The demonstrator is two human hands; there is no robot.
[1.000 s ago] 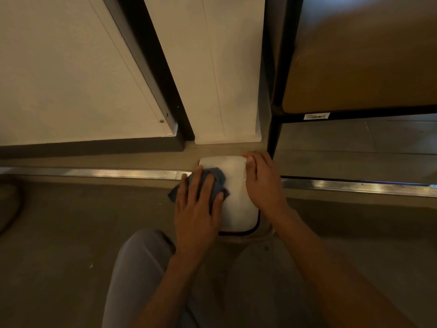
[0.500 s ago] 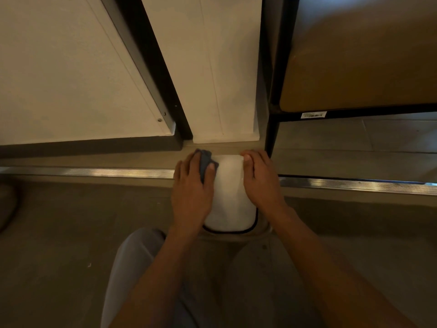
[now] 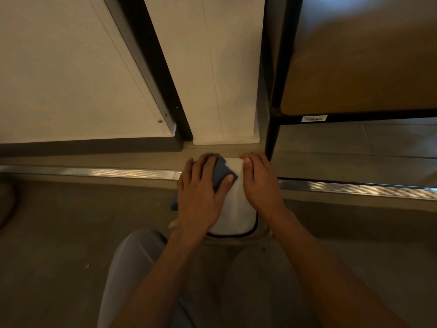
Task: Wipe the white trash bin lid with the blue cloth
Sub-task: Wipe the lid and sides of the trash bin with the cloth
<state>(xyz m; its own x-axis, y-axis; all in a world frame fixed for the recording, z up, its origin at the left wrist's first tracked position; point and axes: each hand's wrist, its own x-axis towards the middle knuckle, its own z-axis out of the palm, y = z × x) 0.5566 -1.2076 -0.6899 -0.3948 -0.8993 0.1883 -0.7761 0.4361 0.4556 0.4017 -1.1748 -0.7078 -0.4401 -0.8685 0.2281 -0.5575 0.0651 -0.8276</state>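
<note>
Since a moment ago the left hand [image 3: 201,197], pressing the blue cloth [image 3: 221,172], has slid along the white trash bin lid [image 3: 234,209] beside the bracing, unclenched right hand [image 3: 260,185]; wiping is underway, next sweeping toward its near edge.

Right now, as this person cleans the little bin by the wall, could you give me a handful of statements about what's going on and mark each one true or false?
1. The left hand presses the blue cloth onto the white lid. True.
2. The right hand holds the cloth. False: it rests bare on the lid's right side, no cloth under it.
3. The cloth sits at the lid's far left part, near the wall. True.
4. The lid is lifted off and lying on the floor. False: it sits on the bin, a dark rim showing at its near edge.
5. A black-framed shelf stands to the bin's right. True.
</note>
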